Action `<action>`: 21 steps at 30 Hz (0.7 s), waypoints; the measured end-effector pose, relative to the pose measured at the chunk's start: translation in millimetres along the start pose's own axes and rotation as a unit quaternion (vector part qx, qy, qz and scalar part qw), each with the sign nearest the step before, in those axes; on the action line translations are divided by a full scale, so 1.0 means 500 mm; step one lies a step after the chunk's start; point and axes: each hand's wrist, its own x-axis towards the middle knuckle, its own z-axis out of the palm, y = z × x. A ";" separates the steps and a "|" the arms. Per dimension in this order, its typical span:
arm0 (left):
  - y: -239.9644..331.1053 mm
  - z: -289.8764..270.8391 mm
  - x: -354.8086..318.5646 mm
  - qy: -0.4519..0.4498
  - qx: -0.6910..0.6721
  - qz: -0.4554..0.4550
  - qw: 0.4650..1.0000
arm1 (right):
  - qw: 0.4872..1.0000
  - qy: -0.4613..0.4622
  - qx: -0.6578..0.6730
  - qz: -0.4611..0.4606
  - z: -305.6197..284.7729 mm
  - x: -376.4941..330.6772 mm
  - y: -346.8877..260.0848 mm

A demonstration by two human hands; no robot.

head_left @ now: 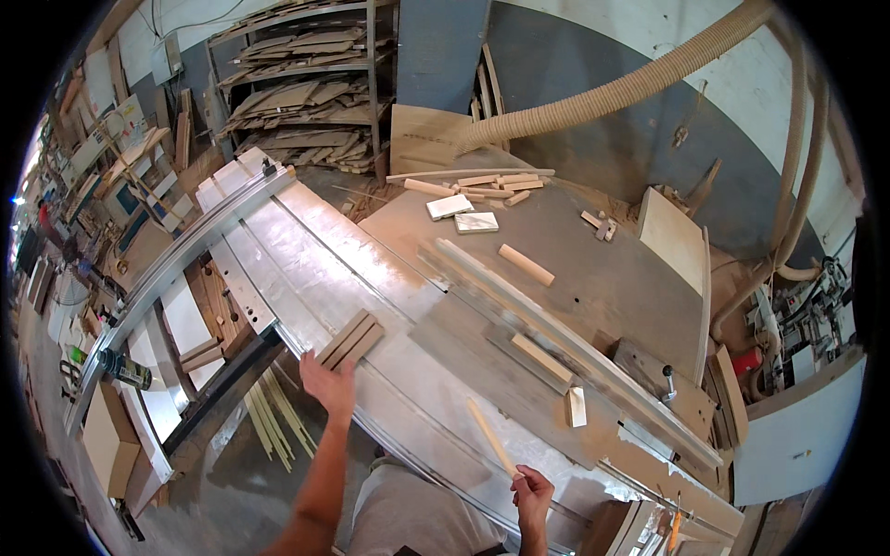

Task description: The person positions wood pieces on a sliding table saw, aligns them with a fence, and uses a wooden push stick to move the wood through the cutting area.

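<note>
My left hand is at the near end of a pair of short wooden blocks lying side by side on the metal sliding table. Its fingers and thumb close about that end. In my right hand, low in the view, a thin pale wooden stick is pinched by one end, its other end pointing up and to the left over the table. Past the stick, a short wooden bar and a small pale block sit beside the long metal fence.
Beyond the fence are a loose wooden piece, two white-faced blocks and a heap of offcuts. A ribbed hose hangs overhead. A lever handle stands at right. Thin strips lie at lower left; a rack holds boards behind.
</note>
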 end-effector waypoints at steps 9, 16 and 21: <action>0.085 0.048 0.171 -0.355 0.180 0.144 0.906 | 1.000 0.017 0.009 0.013 -0.005 0.004 -0.009; 0.056 0.079 0.167 -0.334 0.162 0.193 0.908 | 0.999 0.039 0.014 0.018 0.001 -0.009 0.006; 0.052 0.070 0.167 -0.336 0.161 0.196 0.907 | 0.999 0.038 0.018 0.010 0.008 0.000 0.009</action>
